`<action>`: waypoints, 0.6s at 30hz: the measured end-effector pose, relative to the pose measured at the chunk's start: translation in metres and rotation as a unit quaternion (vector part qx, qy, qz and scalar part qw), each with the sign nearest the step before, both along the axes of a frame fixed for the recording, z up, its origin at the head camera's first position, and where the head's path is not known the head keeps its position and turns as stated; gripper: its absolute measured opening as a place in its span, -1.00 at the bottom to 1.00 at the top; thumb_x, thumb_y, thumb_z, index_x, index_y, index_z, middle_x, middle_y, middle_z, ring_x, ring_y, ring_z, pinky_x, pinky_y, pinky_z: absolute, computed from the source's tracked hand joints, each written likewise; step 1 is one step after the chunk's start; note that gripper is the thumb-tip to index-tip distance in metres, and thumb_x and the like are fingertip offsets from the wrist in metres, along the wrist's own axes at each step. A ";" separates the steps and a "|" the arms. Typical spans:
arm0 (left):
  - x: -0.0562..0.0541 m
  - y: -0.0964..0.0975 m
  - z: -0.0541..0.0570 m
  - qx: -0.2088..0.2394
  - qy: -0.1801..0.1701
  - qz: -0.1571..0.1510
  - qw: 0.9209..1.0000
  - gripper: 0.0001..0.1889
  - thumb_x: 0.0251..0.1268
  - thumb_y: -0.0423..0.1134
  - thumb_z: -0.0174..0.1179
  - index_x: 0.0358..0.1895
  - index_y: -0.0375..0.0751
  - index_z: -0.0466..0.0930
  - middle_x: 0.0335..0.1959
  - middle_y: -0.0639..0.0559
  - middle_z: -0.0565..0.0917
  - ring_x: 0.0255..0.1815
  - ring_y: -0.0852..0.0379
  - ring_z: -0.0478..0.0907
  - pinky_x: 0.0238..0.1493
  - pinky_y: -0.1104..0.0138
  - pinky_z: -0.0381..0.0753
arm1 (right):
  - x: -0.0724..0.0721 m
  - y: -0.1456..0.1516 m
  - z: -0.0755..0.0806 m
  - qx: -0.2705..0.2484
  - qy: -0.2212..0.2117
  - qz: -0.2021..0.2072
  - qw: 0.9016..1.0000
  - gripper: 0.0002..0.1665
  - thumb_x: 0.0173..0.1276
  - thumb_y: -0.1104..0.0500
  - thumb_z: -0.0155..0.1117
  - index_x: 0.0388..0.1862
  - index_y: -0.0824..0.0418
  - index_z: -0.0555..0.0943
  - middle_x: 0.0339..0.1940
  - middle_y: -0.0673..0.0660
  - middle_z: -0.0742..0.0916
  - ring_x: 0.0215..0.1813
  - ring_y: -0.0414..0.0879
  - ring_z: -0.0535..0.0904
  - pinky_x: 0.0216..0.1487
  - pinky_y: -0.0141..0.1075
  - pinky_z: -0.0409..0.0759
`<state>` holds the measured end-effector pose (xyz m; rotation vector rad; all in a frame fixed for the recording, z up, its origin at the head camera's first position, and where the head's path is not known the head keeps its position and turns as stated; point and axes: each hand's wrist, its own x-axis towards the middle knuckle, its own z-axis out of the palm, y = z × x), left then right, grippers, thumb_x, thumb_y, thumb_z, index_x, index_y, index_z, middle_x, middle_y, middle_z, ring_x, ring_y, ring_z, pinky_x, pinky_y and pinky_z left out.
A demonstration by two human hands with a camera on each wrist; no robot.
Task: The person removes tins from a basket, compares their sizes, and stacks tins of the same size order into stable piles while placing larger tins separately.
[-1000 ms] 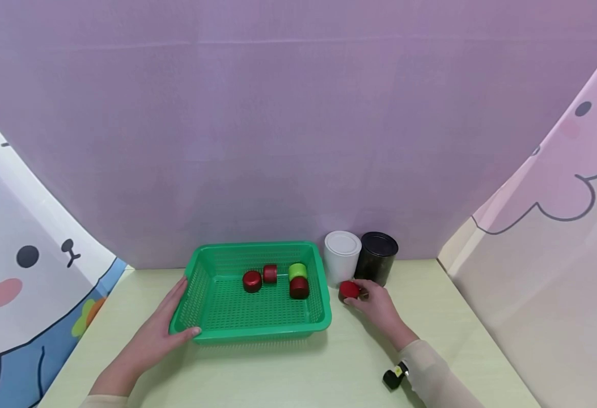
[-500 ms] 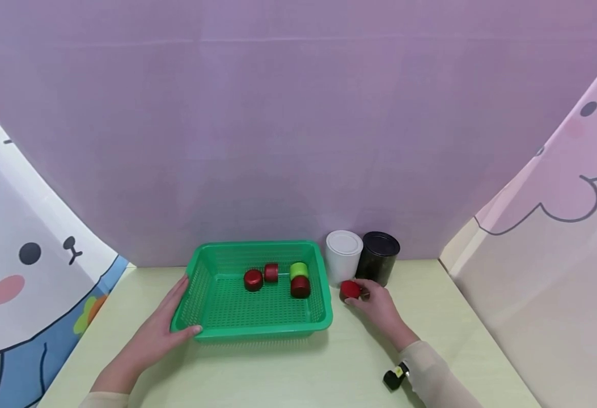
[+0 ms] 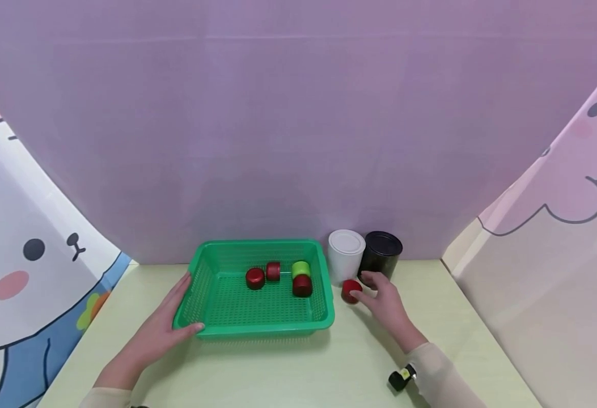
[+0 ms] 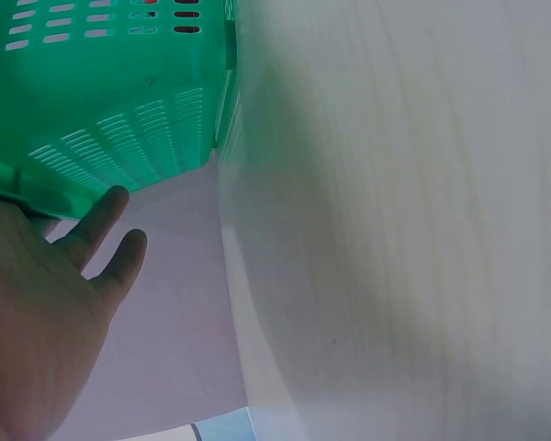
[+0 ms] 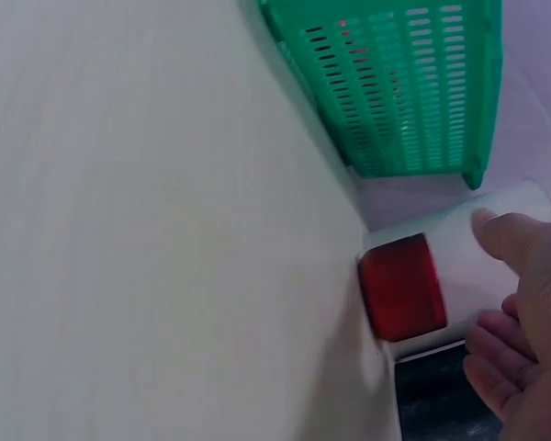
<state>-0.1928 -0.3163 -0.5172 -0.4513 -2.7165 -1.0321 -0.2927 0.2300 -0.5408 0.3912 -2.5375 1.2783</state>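
My left hand (image 3: 160, 326) rests at the left end of a green perforated plastic basket (image 3: 254, 331). Its fingers lie straight along the outer side and its thumb touches the front rim. In the left wrist view two straight fingers (image 4: 119, 257) show beneath the basket wall (image 4: 156, 69). A short red cylinder (image 3: 351, 292) stands on the table, right of the basket. Over it is my right hand (image 3: 387, 306), thumb and fingers spread. In the right wrist view a gap shows between the thumb (image 5: 505, 234) and the red cylinder (image 5: 404, 287).
Inside the basket lie several short cylinders: a red one (image 3: 255, 278), another red one on its side (image 3: 273, 271), a lime green one (image 3: 300, 269) and a dark red one (image 3: 302, 286). Behind my right hand stand a white canister (image 3: 346, 258) and a black canister (image 3: 381, 252), against the purple backdrop (image 3: 298, 124).
My right fingers and thumb have loosened from the red cylinder and spread apart; the cylinder stays standing on the table. My left hand keeps its place on the basket.
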 end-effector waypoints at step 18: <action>-0.002 0.000 -0.002 0.004 -0.001 -0.003 1.000 0.19 0.39 -0.03 0.57 0.87 -0.04 -0.11 0.87 -0.11 -0.05 0.79 -0.43 0.00 0.62 -0.15 0.16 | 0.000 -0.036 0.050 -0.007 0.118 0.094 0.989 -0.65 0.44 0.32 0.58 0.16 0.28 0.74 0.12 0.14 0.75 0.13 0.17 0.71 0.09 -0.04 0.74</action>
